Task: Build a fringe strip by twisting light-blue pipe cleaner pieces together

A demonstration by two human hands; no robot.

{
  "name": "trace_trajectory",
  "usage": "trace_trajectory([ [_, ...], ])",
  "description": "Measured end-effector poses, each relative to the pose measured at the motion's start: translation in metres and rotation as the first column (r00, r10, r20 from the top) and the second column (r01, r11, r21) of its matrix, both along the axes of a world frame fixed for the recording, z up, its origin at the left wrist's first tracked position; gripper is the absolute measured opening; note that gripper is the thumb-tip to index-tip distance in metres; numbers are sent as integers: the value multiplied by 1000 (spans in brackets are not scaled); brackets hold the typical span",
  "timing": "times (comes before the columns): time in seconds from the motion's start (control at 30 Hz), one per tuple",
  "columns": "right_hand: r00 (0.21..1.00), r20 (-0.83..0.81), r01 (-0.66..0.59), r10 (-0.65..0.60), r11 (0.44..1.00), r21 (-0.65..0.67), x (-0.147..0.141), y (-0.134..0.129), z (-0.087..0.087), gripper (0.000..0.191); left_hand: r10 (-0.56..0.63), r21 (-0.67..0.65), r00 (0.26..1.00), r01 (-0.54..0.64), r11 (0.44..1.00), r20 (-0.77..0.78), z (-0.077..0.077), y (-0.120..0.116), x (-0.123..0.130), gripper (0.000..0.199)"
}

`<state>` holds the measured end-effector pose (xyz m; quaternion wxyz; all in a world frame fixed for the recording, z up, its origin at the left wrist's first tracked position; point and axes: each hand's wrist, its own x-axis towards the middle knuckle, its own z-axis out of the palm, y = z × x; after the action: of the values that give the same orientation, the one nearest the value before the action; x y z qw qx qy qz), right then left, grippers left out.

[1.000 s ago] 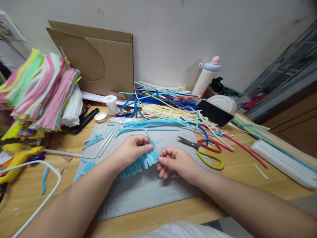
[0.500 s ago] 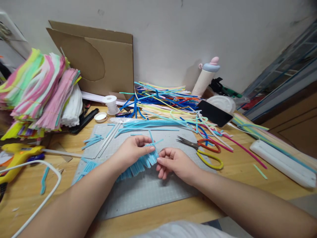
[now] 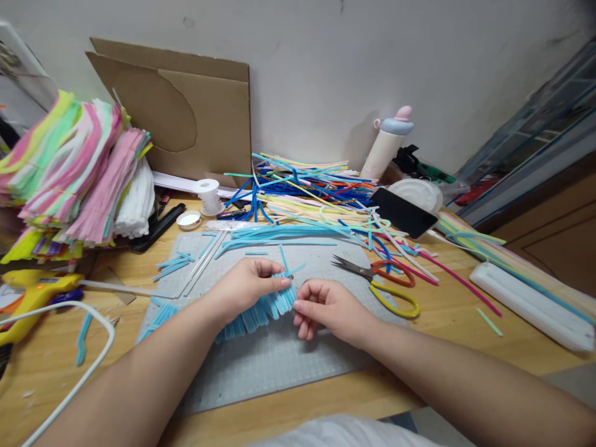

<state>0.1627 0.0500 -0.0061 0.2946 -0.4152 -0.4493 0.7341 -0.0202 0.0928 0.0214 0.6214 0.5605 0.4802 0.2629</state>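
Note:
My left hand [image 3: 254, 282] is closed on the upper edge of a fringe of folded blue pipe cleaners [image 3: 261, 313], with two thin blue ends sticking up past its thumb. At the fringe's right end, my right hand [image 3: 321, 307] pinches the last blue strand between thumb and forefinger, its other fingers curled below. Both hands are over a grey cutting mat [image 3: 279, 366]. Short cut blue pieces [image 3: 174, 266] lie at the mat's left, and long blue pipe cleaners [image 3: 288, 233] run along its back edge. The fringe's left part is partly hidden behind my left forearm.
Open scissors [image 3: 372, 273] with orange and yellow handles lie right of my hands. A yellow glue gun [image 3: 37, 292] with a white cable is at the left. Behind are a phone [image 3: 405, 211], a bottle [image 3: 384, 149], a spool [image 3: 208, 195] and cardboard [image 3: 214, 118]. A white power strip [image 3: 531, 307] lies right.
The blue fringe and its protruding ends have shifted slightly left and down, with my left hand tilting a little. My right hand keeps nearly the same place at the fringe's end.

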Motion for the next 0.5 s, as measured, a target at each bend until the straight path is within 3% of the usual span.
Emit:
trace_trajectory([
  [0.27, 993, -51, 109, -108, 994, 31, 1, 4, 0, 41, -73, 71, 997, 70, 995, 34, -5, -5, 8, 34],
  [0.37, 990, -47, 132, -131, 991, 14, 1, 5, 0, 39, -63, 114, 997, 68, 991, -39, -5, -6, 8, 33],
  [0.5, 987, -65, 149, -150, 989, -17, 3, 5, 0, 35, -157, 48, 986, 160, 986, -51, -5, -6, 5, 30],
])
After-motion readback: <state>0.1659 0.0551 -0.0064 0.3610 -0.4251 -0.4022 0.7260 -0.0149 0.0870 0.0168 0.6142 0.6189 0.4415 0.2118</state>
